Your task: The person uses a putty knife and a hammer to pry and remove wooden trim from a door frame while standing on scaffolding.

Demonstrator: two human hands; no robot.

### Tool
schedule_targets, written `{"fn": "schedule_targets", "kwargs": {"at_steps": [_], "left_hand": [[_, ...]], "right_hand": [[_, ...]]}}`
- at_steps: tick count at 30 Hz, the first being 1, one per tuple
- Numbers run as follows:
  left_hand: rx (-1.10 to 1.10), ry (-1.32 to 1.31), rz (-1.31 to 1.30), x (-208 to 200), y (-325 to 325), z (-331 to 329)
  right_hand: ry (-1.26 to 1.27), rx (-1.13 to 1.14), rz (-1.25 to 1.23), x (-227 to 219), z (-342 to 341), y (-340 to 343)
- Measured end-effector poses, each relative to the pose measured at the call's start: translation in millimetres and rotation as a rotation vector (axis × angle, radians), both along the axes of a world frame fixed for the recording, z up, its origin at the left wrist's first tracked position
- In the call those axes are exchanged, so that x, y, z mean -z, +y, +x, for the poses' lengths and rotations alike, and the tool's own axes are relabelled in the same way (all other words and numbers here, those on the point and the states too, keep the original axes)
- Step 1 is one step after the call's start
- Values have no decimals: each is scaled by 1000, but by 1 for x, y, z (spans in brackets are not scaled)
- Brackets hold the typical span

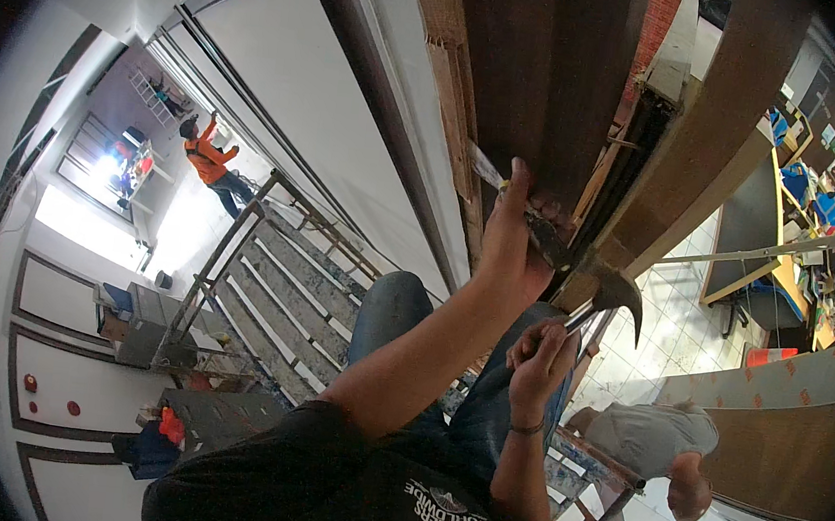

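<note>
Ahead of the right hand [541,358], the dark, curved head of a claw hammer [618,294] juts out beside a wooden beam [716,139], the hand's fingers curled closed around the shaft. Forward of it and slightly to its left, the left hand [513,232] is wrapped around the dark handle of a flat tool [548,239], whose pale blade points up and left toward a wooden frame [458,104]; whether the tip touches the wood cannot be told. Directly beyond the left hand rises a dark brown panel [552,63], with a white panel [323,91] to its left. Behind and left of the hands stretches a slatted platform [279,292]. Well apart to the left stands a person in orange [208,160]; below and right of the right hand, another wears a grey shirt [647,438].
</note>
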State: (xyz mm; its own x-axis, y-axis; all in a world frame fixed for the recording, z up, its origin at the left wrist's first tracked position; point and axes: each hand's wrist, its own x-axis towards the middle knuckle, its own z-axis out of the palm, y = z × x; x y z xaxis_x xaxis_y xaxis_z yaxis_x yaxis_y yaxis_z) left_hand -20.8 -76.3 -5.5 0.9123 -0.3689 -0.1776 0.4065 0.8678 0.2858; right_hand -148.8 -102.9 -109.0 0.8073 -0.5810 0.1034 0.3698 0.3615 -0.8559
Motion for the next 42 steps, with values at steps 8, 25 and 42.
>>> {"fn": "schedule_targets", "kwargs": {"at_steps": [8,25,42], "left_hand": [[16,34,13,-5,13,1],[393,-8,-95,7,127,-1],[-930,-716,1249,-49,93,59]], "right_hand": [[61,-40,-45,7,3,-2],[-5,-156,-123,20,-2,-25],[10,-194,17,2,-1,-15]]}}
